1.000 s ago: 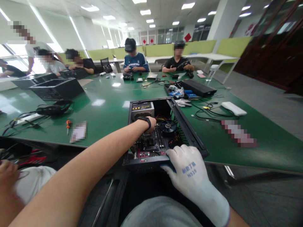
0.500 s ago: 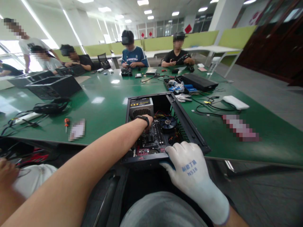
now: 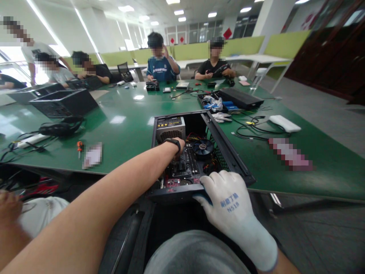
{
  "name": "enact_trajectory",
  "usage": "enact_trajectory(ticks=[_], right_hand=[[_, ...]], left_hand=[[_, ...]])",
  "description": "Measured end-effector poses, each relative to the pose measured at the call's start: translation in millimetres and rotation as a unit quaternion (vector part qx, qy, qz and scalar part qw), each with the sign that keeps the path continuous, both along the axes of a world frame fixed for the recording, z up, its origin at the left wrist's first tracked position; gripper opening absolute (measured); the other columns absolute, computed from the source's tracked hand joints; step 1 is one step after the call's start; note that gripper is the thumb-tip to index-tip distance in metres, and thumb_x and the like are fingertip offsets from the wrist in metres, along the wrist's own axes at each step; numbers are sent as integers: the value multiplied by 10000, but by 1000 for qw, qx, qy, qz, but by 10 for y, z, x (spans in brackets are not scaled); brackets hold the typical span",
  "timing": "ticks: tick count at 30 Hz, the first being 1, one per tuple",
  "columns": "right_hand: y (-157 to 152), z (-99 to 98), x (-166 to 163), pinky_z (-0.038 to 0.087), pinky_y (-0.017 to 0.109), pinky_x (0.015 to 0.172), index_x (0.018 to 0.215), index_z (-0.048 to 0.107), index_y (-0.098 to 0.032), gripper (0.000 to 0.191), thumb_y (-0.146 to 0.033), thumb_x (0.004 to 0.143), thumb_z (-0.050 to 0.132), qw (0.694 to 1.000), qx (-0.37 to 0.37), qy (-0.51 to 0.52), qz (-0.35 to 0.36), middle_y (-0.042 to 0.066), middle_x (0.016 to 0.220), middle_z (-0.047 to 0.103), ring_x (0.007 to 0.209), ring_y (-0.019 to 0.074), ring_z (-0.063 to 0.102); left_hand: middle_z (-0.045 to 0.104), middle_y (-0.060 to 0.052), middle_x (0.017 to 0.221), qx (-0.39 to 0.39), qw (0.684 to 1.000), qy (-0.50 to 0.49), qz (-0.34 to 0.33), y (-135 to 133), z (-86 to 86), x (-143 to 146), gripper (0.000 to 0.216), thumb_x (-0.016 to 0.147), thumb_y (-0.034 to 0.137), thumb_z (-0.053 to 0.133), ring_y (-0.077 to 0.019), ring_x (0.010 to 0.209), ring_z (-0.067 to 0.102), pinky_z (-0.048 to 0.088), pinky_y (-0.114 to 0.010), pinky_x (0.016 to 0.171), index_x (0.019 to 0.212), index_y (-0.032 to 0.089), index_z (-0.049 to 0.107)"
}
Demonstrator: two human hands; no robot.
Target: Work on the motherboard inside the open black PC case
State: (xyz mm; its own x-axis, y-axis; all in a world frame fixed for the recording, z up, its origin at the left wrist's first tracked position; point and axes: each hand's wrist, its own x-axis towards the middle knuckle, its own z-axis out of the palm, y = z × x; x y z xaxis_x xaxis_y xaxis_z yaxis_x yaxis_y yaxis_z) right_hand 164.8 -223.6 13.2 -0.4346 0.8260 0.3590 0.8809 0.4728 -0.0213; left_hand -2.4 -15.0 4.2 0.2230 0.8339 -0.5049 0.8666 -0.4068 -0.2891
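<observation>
An open black computer case point(image 3: 228, 152) lies on the green table point(image 3: 128, 129) right in front of me. Inside it are a motherboard point(image 3: 185, 169), a round fan point(image 3: 202, 147) and a grey power supply point(image 3: 170, 128). My bare left hand point(image 3: 179, 146), with a black wristband, reaches down into the case beside the power supply; its fingers are hidden. My right hand point(image 3: 225, 194) wears a white glove and is wrapped over the case's near edge.
A small orange screwdriver point(image 3: 80, 146) lies at the left. Black cables and a headset point(image 3: 61, 127) lie beyond it, with another case point(image 3: 64, 102) behind. Cables and a white box point(image 3: 284, 123) lie at the right. Several people sit at the far end.
My hands have stayed where they were; the view shifted a little. A person at the far end has raised a hand to the head.
</observation>
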Motion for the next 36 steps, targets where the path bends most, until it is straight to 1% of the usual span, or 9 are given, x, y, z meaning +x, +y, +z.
enact_trajectory(ticks=[6,13,16,19,22,26,28,30,36], right_hand=[[5,10,-6,192,361,693,925,629,-237,283,-445,760,728,1000,9,-7,1,35,797,582,776,231,436],[0,2,8,196,360,697,925,629,-239,273,-444,769,719,1000,5,-5,0,33,810,587,775,228,435],[-1,6,7,200,361,702,931,633,-241,272,-443,770,718,1000,-7,-5,-2,34,818,592,784,233,437],[0,14,2,205,366,703,943,634,-240,264,-437,783,706,1000,-13,-6,-1,36,828,598,789,238,442],[1,20,-1,208,369,702,945,638,-237,261,-427,781,710,1000,-8,-3,1,36,825,600,783,235,446],[1,32,-5,211,368,704,943,642,-232,272,-425,769,723,1000,-8,-1,0,39,826,609,785,234,451],[1,38,-7,210,367,703,937,642,-234,262,-425,775,717,1000,-13,-2,-2,42,831,613,786,235,450],[1,38,-6,207,367,701,930,642,-235,251,-424,780,710,1000,-15,-4,-4,44,832,614,783,234,449],[-3,16,1,210,364,705,932,643,-230,269,-436,774,714,1000,-14,-1,-4,46,831,615,791,233,442]], left_hand=[[744,-135,1084,-3,1000,-10,-7,16,-4,-18,606,485,218,885,-296,1045,683,545,-295,898,1074,147,758],[737,-138,1105,-9,1000,-14,-4,4,28,-6,690,448,276,914,-290,1047,681,536,-285,905,1105,153,744],[735,-127,1117,0,1000,-18,-3,-7,38,-8,680,467,313,907,-281,1053,679,535,-284,906,1112,177,739],[734,-148,1105,-2,1000,-23,-6,0,30,-18,662,477,329,902,-291,1043,679,538,-301,904,1094,151,741],[731,-157,1106,8,999,-47,8,19,2,-34,658,483,382,893,-303,1043,676,530,-328,922,1081,150,743],[728,-169,1102,4,995,-90,45,42,-43,-55,683,482,477,869,-336,1122,631,472,-371,1007,1058,131,746],[743,-138,1074,1,993,-103,55,53,-64,-64,714,478,524,850,-345,1174,592,428,-379,1050,1069,139,739],[759,-86,1051,-6,992,-112,63,65,-84,-73,729,484,569,819,-342,1223,548,384,-382,1085,1093,180,730],[758,-46,1084,-25,986,-137,94,126,-136,-86,783,429,539,800,-363,1325,454,293,-406,1145,1143,231,710]])
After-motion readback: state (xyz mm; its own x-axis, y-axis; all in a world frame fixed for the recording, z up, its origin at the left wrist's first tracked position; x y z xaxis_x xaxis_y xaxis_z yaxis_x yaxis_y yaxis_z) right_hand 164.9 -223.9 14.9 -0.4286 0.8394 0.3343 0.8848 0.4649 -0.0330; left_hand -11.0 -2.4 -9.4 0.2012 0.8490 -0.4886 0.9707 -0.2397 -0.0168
